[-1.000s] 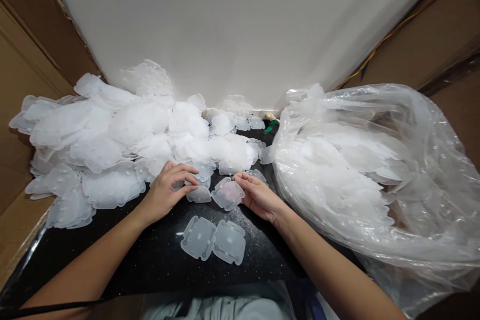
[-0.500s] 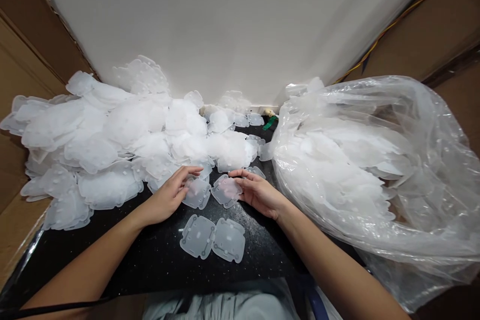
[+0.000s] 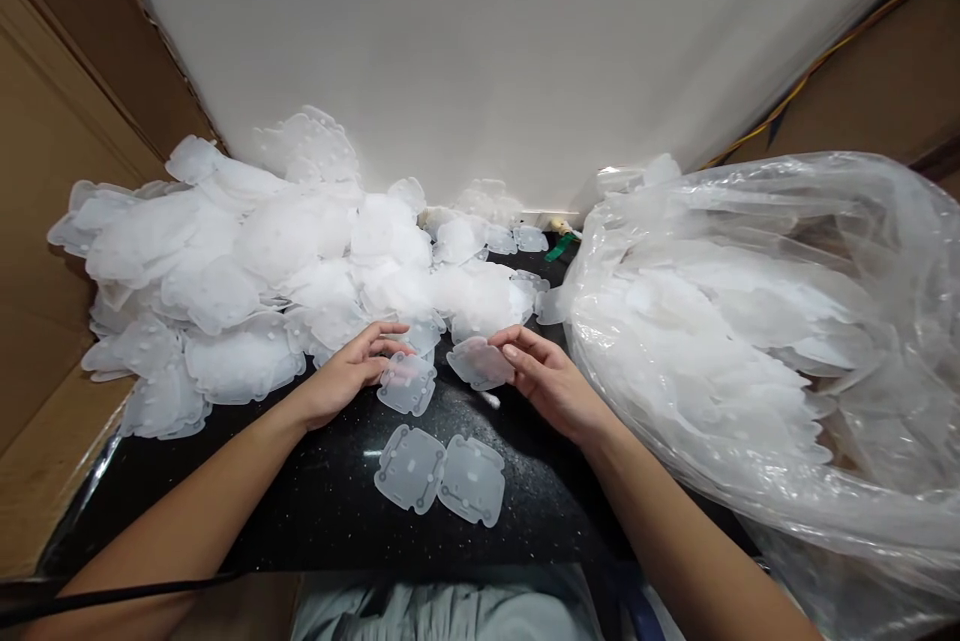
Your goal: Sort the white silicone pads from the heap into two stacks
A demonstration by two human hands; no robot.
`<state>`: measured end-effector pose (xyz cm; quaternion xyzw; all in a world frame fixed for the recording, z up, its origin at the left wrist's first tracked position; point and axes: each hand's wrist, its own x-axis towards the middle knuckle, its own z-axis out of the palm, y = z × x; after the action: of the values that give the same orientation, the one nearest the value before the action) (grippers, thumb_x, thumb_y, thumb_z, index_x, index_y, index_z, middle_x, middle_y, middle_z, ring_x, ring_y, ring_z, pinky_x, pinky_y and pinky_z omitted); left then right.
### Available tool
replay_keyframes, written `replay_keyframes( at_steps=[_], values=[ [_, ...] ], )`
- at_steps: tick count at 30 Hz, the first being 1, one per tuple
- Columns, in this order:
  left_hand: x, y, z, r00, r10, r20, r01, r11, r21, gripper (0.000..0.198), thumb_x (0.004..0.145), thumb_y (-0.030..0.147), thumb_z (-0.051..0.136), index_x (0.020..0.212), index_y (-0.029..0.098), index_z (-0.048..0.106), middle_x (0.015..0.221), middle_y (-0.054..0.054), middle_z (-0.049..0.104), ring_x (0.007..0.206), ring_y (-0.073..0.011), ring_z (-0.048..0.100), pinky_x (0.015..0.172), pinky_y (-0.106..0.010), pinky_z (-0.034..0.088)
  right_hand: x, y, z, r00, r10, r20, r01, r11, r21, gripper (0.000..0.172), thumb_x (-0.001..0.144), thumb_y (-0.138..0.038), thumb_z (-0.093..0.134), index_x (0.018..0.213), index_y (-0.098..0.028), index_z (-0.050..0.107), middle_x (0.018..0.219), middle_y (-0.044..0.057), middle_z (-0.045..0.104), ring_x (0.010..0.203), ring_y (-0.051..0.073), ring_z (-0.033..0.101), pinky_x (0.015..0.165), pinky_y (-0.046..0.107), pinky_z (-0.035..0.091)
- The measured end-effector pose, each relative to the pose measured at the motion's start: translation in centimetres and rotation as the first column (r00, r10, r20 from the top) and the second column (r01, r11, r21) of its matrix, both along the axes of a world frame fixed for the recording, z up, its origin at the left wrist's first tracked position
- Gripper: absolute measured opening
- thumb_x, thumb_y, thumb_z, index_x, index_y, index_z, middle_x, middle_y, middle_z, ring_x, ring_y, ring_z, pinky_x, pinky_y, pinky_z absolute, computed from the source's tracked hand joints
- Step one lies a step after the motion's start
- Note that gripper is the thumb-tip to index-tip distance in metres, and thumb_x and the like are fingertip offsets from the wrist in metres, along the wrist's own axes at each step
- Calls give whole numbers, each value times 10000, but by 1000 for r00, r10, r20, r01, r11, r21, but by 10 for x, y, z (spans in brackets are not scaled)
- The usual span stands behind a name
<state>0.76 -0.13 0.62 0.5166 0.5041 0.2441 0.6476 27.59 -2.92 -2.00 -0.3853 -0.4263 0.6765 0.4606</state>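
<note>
My left hand point(image 3: 360, 373) holds a translucent plastic sheet piece point(image 3: 406, 385) by its upper left side; the fingers show faintly through it. Pinched between the thumb and fingers of my right hand point(image 3: 541, 376) is a similar translucent piece point(image 3: 478, 364), tilted above the table. Nearer to me, two more flat pieces lie edge to edge on the black surface, a left one point(image 3: 409, 469) and a right one point(image 3: 471, 481). Each has notched edges, small round marks and lines. Just below the right piece I hold, a small white thing point(image 3: 489, 401) shows on the table.
A big heap of translucent pieces point(image 3: 247, 251) covers the back left of the black table point(image 3: 315, 511). At right stands a clear plastic bag point(image 3: 885, 371) full of such pieces. Cardboard point(image 3: 67, 121) borders the left, and a pale wall point(image 3: 465, 51) rises behind.
My right hand has tilted its piece and drawn it away from the left one, widening the gap. The camera view has shifted, so everything sits a little further right.
</note>
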Motion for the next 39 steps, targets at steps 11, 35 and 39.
replay_keyframes(
  at_steps=[11, 35, 39],
  values=[
    [-3, -7, 6, 982, -168, -87, 187, 922, 338, 437, 920, 337, 517, 1347, 267, 461, 1240, -94, 640, 1236, -244, 558, 1060, -409, 412, 1, 2, -6, 918, 29, 395, -106, 979, 173, 294, 870, -503, 604, 871, -221, 685, 933, 55, 729, 916, 226, 650, 875, 380, 477],
    [-1, -5, 8, 954, -117, -277, 248, 829, 502, 209, 780, 167, 506, 648, 210, 662, 1220, -67, 669, 1190, -272, 580, 1025, -433, 444, -24, -7, -16, 758, -94, 645, -162, 931, 326, 122, 835, -237, 600, 943, -238, 544, 798, 7, 558, 730, 181, 514, 680, 317, 418],
    [-2, -2, 4, 973, -105, -206, 170, 928, 332, 149, 781, 222, 527, 693, 201, 645, 1293, -79, 621, 1176, -277, 576, 976, -432, 462, -17, -3, -18, 871, -82, 484, -32, 974, 222, 139, 851, -349, 588, 945, -250, 562, 778, -2, 550, 693, 177, 535, 659, 320, 428]
  ],
)
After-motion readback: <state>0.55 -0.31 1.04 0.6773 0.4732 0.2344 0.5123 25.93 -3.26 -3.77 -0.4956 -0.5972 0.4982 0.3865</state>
